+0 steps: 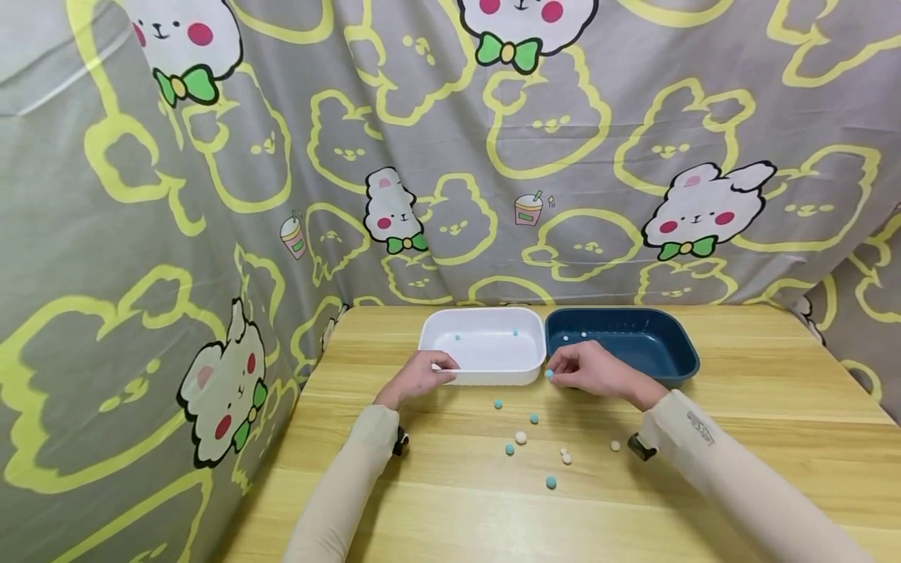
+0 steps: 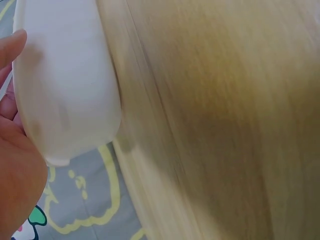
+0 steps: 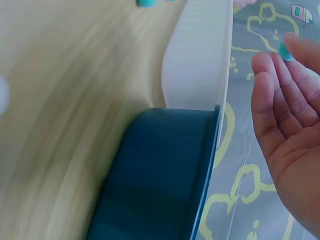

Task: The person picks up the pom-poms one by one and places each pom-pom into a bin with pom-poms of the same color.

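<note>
My left hand [image 1: 419, 375] grips the near rim of a white plastic tub [image 1: 486, 377]; in the left wrist view the thumb lies on the tub's outer wall, with the fingers behind the rim. Two small blue balls lie inside this tub. Between thumb and fingertips my right hand [image 1: 588, 367] pinches a small blue ball [image 3: 285, 52], held near the corner where the white tub meets a dark blue tub [image 1: 662, 344]. Two small white balls [image 1: 583, 335] are in the dark blue tub.
On the wooden table [image 1: 436, 500], in front of the tubs, several loose balls are scattered, among them a blue ball [image 1: 551, 482] and a white ball [image 1: 521, 438]. A patterned grey curtain [image 1: 450, 141] hangs behind the table and along its left side.
</note>
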Demonstrator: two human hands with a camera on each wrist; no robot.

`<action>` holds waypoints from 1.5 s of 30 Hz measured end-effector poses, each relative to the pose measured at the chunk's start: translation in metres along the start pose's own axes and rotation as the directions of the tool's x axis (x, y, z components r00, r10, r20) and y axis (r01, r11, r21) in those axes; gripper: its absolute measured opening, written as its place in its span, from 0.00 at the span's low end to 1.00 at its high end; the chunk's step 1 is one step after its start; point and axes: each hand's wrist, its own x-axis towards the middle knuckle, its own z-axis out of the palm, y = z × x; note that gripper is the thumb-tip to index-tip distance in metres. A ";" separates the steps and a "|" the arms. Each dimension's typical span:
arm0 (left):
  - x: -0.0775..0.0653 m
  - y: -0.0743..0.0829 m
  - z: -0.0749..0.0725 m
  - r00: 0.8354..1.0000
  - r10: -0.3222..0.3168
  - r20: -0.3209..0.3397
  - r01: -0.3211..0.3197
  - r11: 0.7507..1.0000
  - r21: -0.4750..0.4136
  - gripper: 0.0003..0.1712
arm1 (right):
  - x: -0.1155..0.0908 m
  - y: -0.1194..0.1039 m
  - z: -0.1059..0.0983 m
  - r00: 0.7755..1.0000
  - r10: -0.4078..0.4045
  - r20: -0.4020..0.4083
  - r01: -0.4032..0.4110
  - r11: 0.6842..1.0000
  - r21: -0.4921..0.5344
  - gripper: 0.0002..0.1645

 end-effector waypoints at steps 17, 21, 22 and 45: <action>0.001 0.001 0.001 1.000 -0.005 0.014 0.005 0.999 0.049 0.03 | 0.030 0.003 0.004 0.997 0.035 -0.064 -0.032 0.998 0.047 0.05; 0.001 -0.001 0.003 1.000 0.001 0.011 -0.001 0.999 0.043 0.03 | 0.034 0.002 0.006 0.997 0.046 -0.067 -0.043 0.998 0.043 0.04; 0.001 -0.001 0.003 1.000 0.003 0.008 -0.003 0.999 0.042 0.03 | 0.035 0.002 0.006 0.997 0.046 -0.068 -0.044 0.998 0.041 0.03; 0.001 -0.002 0.003 1.000 0.018 0.001 -0.018 1.000 0.010 0.03 | 0.064 0.016 0.019 0.993 0.102 -0.065 -0.102 0.995 0.004 0.05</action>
